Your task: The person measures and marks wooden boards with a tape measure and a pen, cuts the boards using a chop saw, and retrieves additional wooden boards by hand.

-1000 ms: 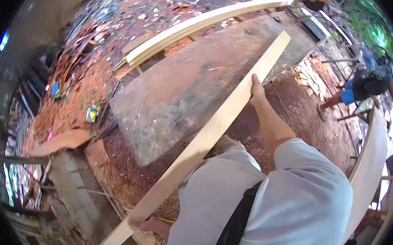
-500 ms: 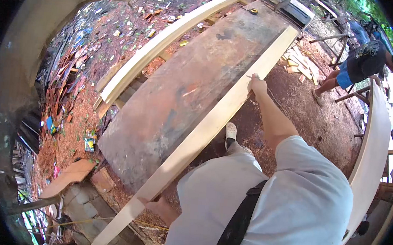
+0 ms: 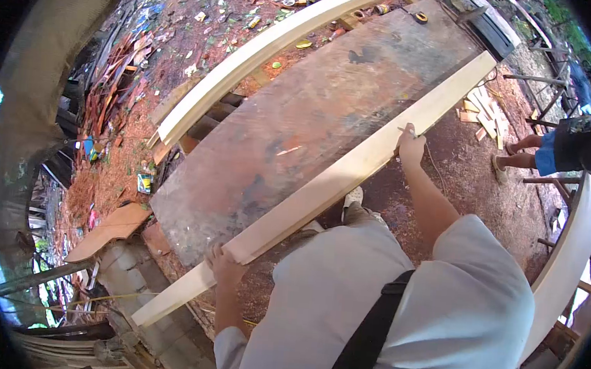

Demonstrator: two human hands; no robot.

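Observation:
A long pale board [image 3: 337, 176] lies along the near edge of a large stained tabletop [image 3: 278, 135]. My left hand [image 3: 227, 265] is at the board's lower left part, its fingers over the top face. Farther up, my right hand [image 3: 410, 146] holds the board's near edge, with a thin pencil-like item showing at its fingers. The board's lower left end sticks out past the table's corner.
Long pale lumber [image 3: 249, 58] runs beyond the table's far side. A dark machine [image 3: 488, 26] sits at the far right end, with a tape-like item [image 3: 421, 17] near it. A co-worker [image 3: 576, 144] bends at the right beside a wide board [image 3: 565, 251].
The board has swung and shifted right and now lies closer along the table edge. My left hand has moved up from below the board onto its top. The co-worker appears farther right.

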